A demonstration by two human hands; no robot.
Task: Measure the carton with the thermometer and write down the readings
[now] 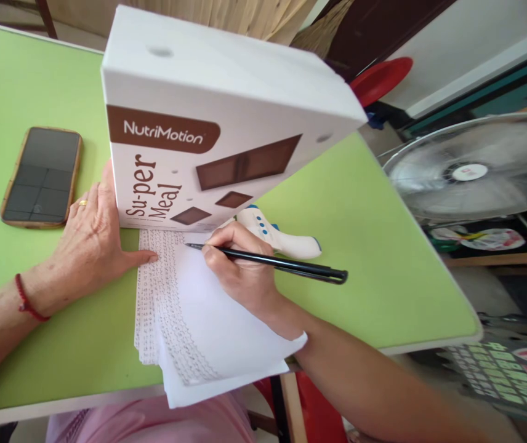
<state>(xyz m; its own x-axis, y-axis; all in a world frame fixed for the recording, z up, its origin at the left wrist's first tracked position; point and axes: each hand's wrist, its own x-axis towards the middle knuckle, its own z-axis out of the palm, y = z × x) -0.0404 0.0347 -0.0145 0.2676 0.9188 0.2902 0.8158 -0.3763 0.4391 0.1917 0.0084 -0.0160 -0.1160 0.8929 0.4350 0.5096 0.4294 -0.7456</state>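
Observation:
My right hand [245, 267] is closed around a black pen [286, 264], its tip close to the top sheet of a stack of white paper [226, 320]. Lines of small handwriting run down the left side of that sheet; the rest of it is blank. My left hand [95, 231], fingers stretched out, lies beside the paper, with its thumb on the stack's edge. It rests against the lower left of a white NutriMotion box [166, 172], which stands upright over the top of the paper. Some of the left fingers are partly hidden.
A phone in a brown case [42, 175] lies left on the green table [365, 246]. A white device with blue buttons [286, 237], like a forehead thermometer, lies behind my right hand. To the right stand a fan [466, 172] and a red round item [378, 80].

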